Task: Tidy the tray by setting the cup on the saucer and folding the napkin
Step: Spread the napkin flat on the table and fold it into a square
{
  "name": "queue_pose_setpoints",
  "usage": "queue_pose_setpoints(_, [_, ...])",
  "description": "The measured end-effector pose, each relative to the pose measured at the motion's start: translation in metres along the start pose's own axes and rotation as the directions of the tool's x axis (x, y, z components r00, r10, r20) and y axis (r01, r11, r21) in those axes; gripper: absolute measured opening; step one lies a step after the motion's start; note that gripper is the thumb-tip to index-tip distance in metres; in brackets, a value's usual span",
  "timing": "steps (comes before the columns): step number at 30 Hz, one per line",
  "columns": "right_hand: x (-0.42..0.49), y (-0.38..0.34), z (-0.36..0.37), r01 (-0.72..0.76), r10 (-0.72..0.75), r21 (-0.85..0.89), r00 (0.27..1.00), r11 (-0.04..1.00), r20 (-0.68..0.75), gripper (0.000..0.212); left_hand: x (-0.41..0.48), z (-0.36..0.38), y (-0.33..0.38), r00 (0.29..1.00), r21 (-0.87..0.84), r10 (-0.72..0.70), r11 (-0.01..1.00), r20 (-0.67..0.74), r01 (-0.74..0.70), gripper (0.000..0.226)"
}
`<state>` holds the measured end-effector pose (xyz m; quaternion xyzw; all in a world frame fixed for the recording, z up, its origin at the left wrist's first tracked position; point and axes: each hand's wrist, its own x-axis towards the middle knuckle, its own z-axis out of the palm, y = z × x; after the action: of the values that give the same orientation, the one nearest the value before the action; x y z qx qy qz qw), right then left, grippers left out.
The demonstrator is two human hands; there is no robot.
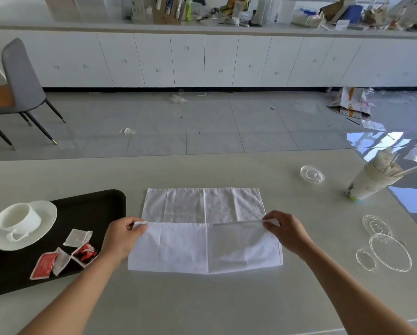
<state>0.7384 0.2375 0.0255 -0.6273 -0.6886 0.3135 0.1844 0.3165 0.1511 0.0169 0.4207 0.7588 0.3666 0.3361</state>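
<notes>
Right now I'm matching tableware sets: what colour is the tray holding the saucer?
Plain black; the tray shows best in the head view, left of the napkin.

I count on my worktop: one tray, one cup, one saucer, one napkin, four sachets, four clear lids, one paper-cup stack.

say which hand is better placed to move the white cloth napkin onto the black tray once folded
Left, probably. The left hand pinches a corner of the white cloth napkin right beside the black rectangular tray; the right hand holds the opposite corner, farther away.
</notes>
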Motion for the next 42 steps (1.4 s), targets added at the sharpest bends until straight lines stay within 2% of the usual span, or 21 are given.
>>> queue_pose_setpoints(4, [0.031,-0.008,-0.001,-0.017,0.017,-0.005,1.0,1.0,-0.019,0.008,0.023,0.0,0.007,0.999,-0.046,-0.011,0.999,-0.035,0.009,0.014])
queue_pose_setpoints(13, [0.085,-0.006,0.007,-0.102,0.103,0.021,0.993,0.995,-0.057,0.003,0.082,0.01,0.019,0.996,-0.038,-0.032,0.999,-0.083,0.029,0.006])
queue_pose_setpoints(18, [0.116,-0.005,0.01,-0.136,0.136,0.002,0.988,0.991,-0.073,0.004,0.12,0.025,0.02,0.989,-0.044,-0.089,0.995,-0.116,0.085,0.015])
queue_pose_setpoints(25, [0.158,0.005,0.02,-0.189,0.187,-0.024,0.981,0.982,-0.059,0.005,0.158,0.042,0.014,0.981,0.113,-0.138,0.982,-0.136,0.154,0.023])
queue_pose_setpoints(31, [0.172,0.02,0.038,-0.208,0.204,-0.025,0.972,0.978,-0.117,0.014,0.17,0.051,0.001,0.983,0.326,-0.101,0.934,-0.154,0.147,0.017])
queue_pose_setpoints(33, [0.171,0.022,0.042,-0.208,0.202,-0.033,0.968,0.977,-0.147,0.018,0.169,0.053,0.001,0.984,0.367,-0.066,0.922,-0.165,0.123,0.009])
queue_pose_setpoints(35, [0.166,0.022,0.045,-0.178,0.151,-0.113,0.966,0.978,-0.21,0.024,0.166,0.054,0.003,0.982,0.424,-0.002,0.902,-0.188,0.083,0.02])
queue_pose_setpoints(38, [0.151,0.018,0.054,-0.027,-0.067,-0.326,0.959,0.945,-0.274,0.029,0.155,0.056,0.008,0.974,0.525,0.149,0.85,-0.171,-0.038,0.033])
queue_pose_setpoints(40, [0.137,0.008,0.068,0.101,-0.205,-0.383,0.949,0.918,-0.24,0.033,0.138,0.061,0.008,0.957,0.594,0.279,0.784,-0.08,-0.179,0.035])
queue_pose_setpoints(42, [0.122,-0.008,0.089,0.202,-0.28,-0.382,0.946,0.902,-0.162,0.041,0.118,0.067,0.005,0.923,0.64,0.385,0.704,0.02,-0.308,0.043])
